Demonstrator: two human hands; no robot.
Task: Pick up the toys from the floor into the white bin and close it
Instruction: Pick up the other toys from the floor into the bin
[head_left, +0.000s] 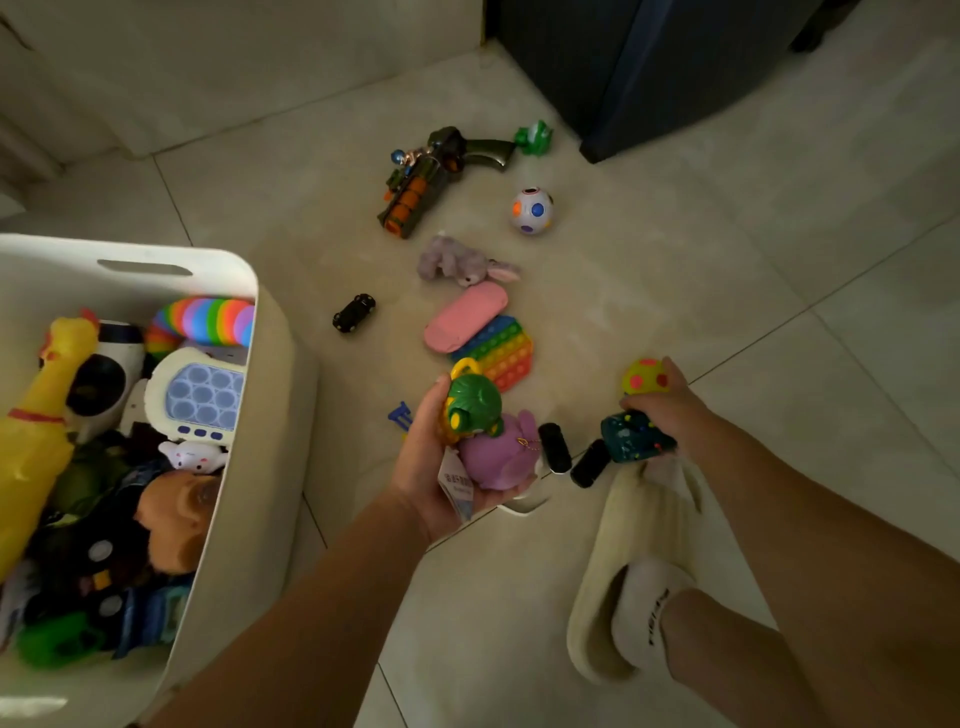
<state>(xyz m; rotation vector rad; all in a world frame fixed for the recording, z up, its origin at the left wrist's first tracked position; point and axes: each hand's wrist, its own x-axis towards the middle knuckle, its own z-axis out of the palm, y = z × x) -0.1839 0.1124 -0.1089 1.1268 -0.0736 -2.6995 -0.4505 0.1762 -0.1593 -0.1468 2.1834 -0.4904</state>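
Left hand (431, 467) cupped round a green toy (475, 402) and purple squishy (498, 452), right hand (672, 410) curled on a spotted ball (645, 376) and teal car (636, 434) (light stuff, likely soft or slick; cradle in the palm), both low over the floor, right of the open white bin (228, 270).

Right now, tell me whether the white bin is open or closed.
Open. No lid covers the white bin; its toys, such as the yellow rubber chicken, show plainly from above.
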